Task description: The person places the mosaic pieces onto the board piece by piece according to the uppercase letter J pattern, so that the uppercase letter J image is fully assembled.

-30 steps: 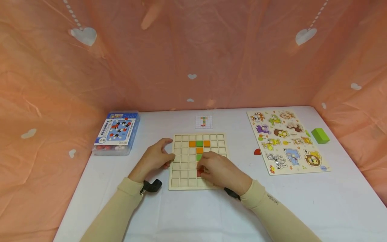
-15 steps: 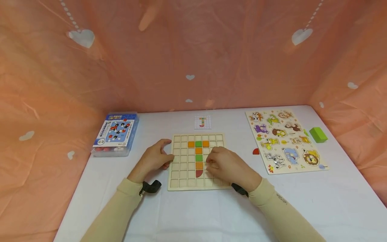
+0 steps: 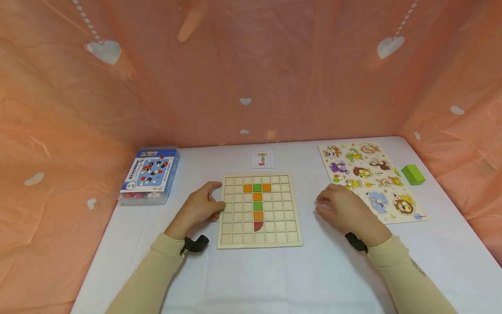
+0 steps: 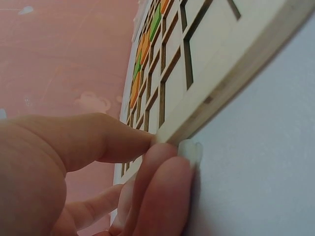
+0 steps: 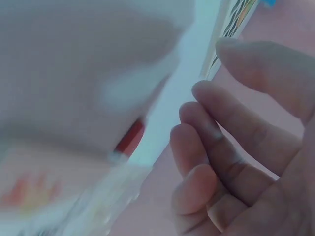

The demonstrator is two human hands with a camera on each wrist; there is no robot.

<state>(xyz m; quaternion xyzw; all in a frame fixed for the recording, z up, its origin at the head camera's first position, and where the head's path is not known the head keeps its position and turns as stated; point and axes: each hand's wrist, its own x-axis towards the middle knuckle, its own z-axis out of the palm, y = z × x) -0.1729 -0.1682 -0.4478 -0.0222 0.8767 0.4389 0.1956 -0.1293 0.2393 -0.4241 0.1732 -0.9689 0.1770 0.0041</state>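
Observation:
A wooden grid board (image 3: 237, 227) lies flat on the table. Orange tiles (image 3: 258, 216), green tiles (image 3: 257, 206) and one red quarter-round tile (image 3: 258, 226) sit in its cells, forming a T-like figure. At the board's left edge, my left hand (image 3: 198, 207) pinches the rim, thumb on top and fingers against the side. My right hand (image 3: 347, 211) hovers right of the board, fingers loosely curled with nothing between them. In the right wrist view a loose red piece (image 5: 130, 140) lies on the table near that hand; the head view hides it.
Behind the board lies a small pattern card (image 3: 262, 159). A boxed molecule set (image 3: 149, 176) stands at back left. An animal puzzle board (image 3: 368, 196), partly under my right hand, and a green block (image 3: 413, 174) are at the right. Pink cloth (image 3: 251, 74) hangs behind.
My right hand has left the red tile on the grid and moved right, off the board toward the animal puzzle. My left hand has stayed at the board's edge.

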